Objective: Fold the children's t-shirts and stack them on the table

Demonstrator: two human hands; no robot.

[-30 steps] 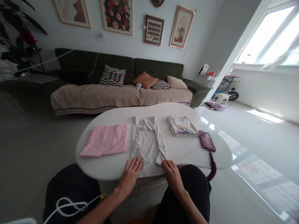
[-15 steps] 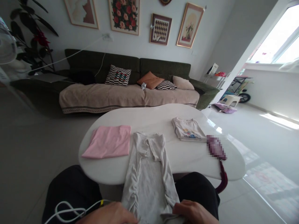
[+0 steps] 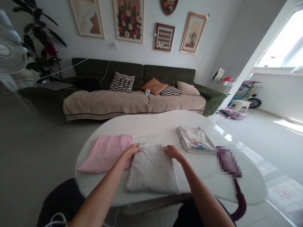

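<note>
A light grey long-sleeved top (image 3: 153,170) lies folded into a rough square at the near middle of the white table (image 3: 151,126). At its far left corner my left hand (image 3: 133,149) is closed on the cloth, thumb and fingers pinching the edge. My right hand (image 3: 174,152) grips the far right corner in the same way. Just left of the top, and partly behind my left arm, is a pink folded garment (image 3: 106,153). To the right sits a small stack of folded white T-shirts (image 3: 196,138), the upper one with a printed picture and lettering.
A blurred-out purple item (image 3: 228,160) with a dark red strap (image 3: 240,198) lies at the table's right, the strap hanging over the edge. Beyond the table stands a green sofa (image 3: 94,71) with cushions. A white cable (image 3: 58,217) loops by my left leg; a fan (image 3: 10,52) is far left.
The lower part of the grey top has been folded up over its sleeves and collar. Both hands have moved from my lap forward to its far corners.
</note>
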